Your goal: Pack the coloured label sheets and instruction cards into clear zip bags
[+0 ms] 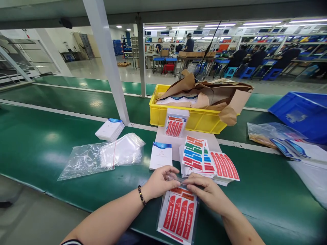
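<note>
A clear plastic bag (178, 217) with red and orange label sheets inside hangs over the near edge of the green bench. My left hand (163, 182) pinches the bag's top end, thumb and fingers together. From the other side, my right hand (204, 189) grips the same end between thumb and fingers. Just beyond lie a stack of white booklets (160, 158) with a blue band and fanned piles of label sheets (194, 154). Red label sheets (224, 166) overlap them on the right.
A yellow crate (194, 122) holds torn brown paper; a filled bag (176, 126) leans on it. Left are empty clear bags (122, 151) and booklets (110, 130). A blue crate (304, 115) stands right. A white post (106, 61) rises from the bench. People sit in the background.
</note>
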Demonstrator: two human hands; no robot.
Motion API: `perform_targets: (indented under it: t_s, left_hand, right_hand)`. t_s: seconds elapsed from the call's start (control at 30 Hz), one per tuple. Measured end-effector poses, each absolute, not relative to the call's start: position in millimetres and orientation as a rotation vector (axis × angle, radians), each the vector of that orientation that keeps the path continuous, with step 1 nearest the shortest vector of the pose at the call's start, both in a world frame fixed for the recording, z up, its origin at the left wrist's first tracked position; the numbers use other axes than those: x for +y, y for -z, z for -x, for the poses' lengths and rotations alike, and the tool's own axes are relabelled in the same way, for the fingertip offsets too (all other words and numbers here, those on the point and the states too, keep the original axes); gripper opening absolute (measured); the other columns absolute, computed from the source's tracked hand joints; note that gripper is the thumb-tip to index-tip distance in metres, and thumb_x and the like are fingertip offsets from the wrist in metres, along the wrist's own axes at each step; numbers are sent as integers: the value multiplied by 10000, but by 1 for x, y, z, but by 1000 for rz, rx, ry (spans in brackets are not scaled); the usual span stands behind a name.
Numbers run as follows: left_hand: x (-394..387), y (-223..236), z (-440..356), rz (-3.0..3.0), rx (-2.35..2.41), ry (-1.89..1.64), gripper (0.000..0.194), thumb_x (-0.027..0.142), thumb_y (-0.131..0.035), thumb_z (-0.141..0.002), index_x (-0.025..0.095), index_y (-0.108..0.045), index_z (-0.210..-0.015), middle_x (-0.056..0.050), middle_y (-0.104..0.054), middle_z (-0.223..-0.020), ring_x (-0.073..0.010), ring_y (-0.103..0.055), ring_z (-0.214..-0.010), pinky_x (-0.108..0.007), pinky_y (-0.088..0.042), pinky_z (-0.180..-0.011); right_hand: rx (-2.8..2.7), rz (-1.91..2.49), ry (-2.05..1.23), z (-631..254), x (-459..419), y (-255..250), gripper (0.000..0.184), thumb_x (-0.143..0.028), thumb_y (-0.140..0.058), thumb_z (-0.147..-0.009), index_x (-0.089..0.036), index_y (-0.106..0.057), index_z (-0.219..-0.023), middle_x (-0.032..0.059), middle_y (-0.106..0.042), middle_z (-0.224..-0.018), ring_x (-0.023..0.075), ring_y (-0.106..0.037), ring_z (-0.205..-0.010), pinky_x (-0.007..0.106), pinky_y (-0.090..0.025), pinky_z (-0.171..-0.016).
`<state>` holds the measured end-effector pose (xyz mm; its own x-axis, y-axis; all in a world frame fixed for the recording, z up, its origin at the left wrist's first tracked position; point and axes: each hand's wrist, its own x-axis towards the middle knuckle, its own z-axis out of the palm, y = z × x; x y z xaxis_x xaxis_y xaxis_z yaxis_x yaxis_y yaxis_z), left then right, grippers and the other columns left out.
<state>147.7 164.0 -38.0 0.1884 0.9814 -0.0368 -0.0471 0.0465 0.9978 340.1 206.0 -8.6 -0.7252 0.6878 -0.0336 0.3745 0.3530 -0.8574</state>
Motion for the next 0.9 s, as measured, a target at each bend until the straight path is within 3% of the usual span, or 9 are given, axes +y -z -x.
perform_targets:
  t_s: [0.13, 0.33, 0.47, 0.9]
  left_hand:
    - [166, 40, -147, -1222, 1158, -1023, 165, 273, -601, -683, 109, -609, -668, -16, -577, -631, -99, -492, -586, -205, -379, -562]
    - [166, 39, -149, -1225, 1157, -1087, 122, 233, -587, -675, 115, -616, -680, -21, -592, -661, -107, -503, -618, -207, -391, -586]
    - [167, 40, -149, -1253, 1196, -1067, 109, 209, -576, -663, 115, -630, -675, -8, -580, -623, -92, -485, -578, -194, -373, -549]
    - [167, 42, -148, -1423, 1131, -1012, 126, 217, -564, -677, 123, -645, -700, -24, -608, -660, -125, -530, -619, -219, -411, -596]
  right_hand:
    - [-2113, 1106, -1389, -342, 207, 19, 335, -369, -497, -804, -195, -543, -1086, 10, -531, -730, 139, -524, -687, 284, -459, -650]
    - [-2058, 1125, -1520, -334, 207, 17, 235, -379, -526, -775, -159, -583, -835, 9, -542, -700, 140, -519, -673, 264, -442, -626]
    - [-2114, 1120, -1432, -330, 206, 16, 236, -360, -492, -795, -163, -536, -675, 5, -547, -666, 134, -506, -634, 251, -427, -585]
    - [-2443, 907, -943, -324, 204, 30, 145, -299, -449, -834, -206, -537, -766, 15, -579, -743, 145, -561, -681, 246, -458, -604]
